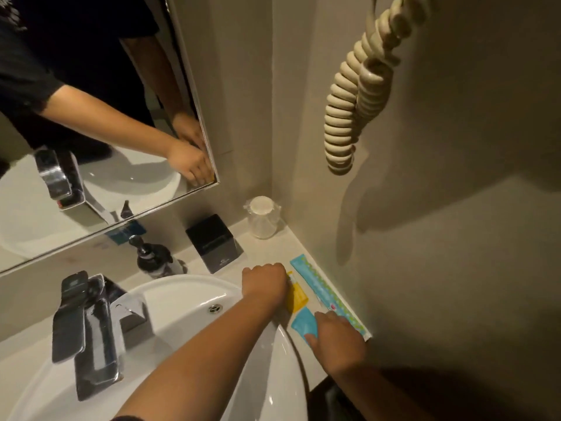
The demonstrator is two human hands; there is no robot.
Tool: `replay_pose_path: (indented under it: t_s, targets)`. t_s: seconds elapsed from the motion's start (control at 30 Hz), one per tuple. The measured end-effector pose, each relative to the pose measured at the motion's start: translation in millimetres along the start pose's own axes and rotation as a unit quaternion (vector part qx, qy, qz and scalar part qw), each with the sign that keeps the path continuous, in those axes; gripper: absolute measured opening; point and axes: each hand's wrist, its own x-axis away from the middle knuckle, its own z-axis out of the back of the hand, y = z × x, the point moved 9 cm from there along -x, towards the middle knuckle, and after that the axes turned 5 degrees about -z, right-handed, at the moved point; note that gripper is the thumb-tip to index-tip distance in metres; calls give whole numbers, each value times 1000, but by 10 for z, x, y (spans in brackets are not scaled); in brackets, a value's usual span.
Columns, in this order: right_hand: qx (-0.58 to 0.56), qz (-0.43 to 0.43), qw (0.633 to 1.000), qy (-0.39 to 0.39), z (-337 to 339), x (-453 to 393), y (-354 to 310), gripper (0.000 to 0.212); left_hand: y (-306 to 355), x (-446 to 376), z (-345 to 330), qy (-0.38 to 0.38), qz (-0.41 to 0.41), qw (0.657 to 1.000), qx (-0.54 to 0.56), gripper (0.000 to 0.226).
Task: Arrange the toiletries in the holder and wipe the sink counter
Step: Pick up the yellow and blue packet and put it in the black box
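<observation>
Three flat sachets lie on the counter (273, 247) strip between the basin and the side wall. One yellow sachet (296, 297), glossy and rectangular, sits directly under and just right of the left hand (264, 281); that hand is knuckles-up with fingers curled down onto the packet's near edge, though whether it actually grips the packet cannot be told. One small blue sachet (305, 325), smooth and roughly square, lies under the fingertips of the right hand (337, 338), which rests flat on it, fingers pressed down rather than closed. One long turquoise packet (321, 288) with a dotted green edge runs along the wall, just right of both hands. The hands are near each other but not touching.

Beyond the left hand stands one black cube holder (216, 243), matte, square-topped. Farther back in the corner, one clear tumbler (262, 218), wrapped in film with a pale paper cap. Left of the holder, one dark pump bottle (153, 258).

Left of both hands: one white glazed round basin (188, 302) and one chrome angular tap (88, 332). Above, one mirror (91, 117); on the right wall hangs one cream coiled cord (358, 92)
</observation>
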Motion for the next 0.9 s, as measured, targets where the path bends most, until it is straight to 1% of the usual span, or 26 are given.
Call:
replay_pose_path:
  t_s: [0.07, 0.13, 0.2, 0.3, 0.33, 0.4, 0.47, 0.5, 0.53, 0.6, 0.63, 0.67, 0.73, 0.8, 0.9]
  targets:
    - [9, -7, 1000, -4, -37, -46, 28, 47, -3, -41, -69, -22, 26, 999, 0, 23]
    - [-10, -19, 1000, -23, -79, -88, 85, 44, -13, -83, -155, -51, 39, 998, -2, 24]
    - [-48, -26, 997, -47, -91, -108, 134, 40, -18, -124, -184, -62, 41, 997, -3, 26]
    - [-120, -34, 990, -73, -60, -118, 197, 25, -32, -162, -205, -72, 39, 997, 8, 30]
    - [-150, -34, 986, -69, -21, -115, 217, 25, -35, -175, -213, -77, 39, 996, 24, 31]
    - [-212, -28, 976, -48, 95, -110, 246, 32, -6, -209, -199, -86, 20, 993, 80, 26]
    - [-277, -22, 960, -31, 237, -125, 253, 36, 42, -236, -112, -80, -21, 986, 146, 12]
    - [-320, -18, 947, -29, 305, -143, 236, 33, 51, -221, -27, -70, -41, 981, 178, 7]
    - [-375, -11, 926, -30, 385, -160, 200, 26, 33, -196, 66, -55, -55, 974, 211, 8]
    - [-481, 9, 876, -31, 561, -213, 83, 10, -66, -102, 251, -21, -67, 953, 294, 9]
    - [-511, 23, 859, -27, 669, -234, 7, 6, -135, -37, 329, -4, -68, 940, 336, 7]
    - [-525, 39, 850, -22, 775, -252, -82, 4, -211, 34, 396, 11, -66, 925, 375, 5]
    - [-539, 73, 839, -22, 950, -294, -291, 5, -382, 183, 487, 41, -57, 890, 451, 2]
    - [-556, 96, 824, -39, 1046, -337, -504, 6, -536, 339, 533, 67, -40, 854, 515, 4]
    - [-568, 121, 811, -77, 1121, -354, -853, 24, -772, 522, 563, 117, -3, 798, 591, 8]
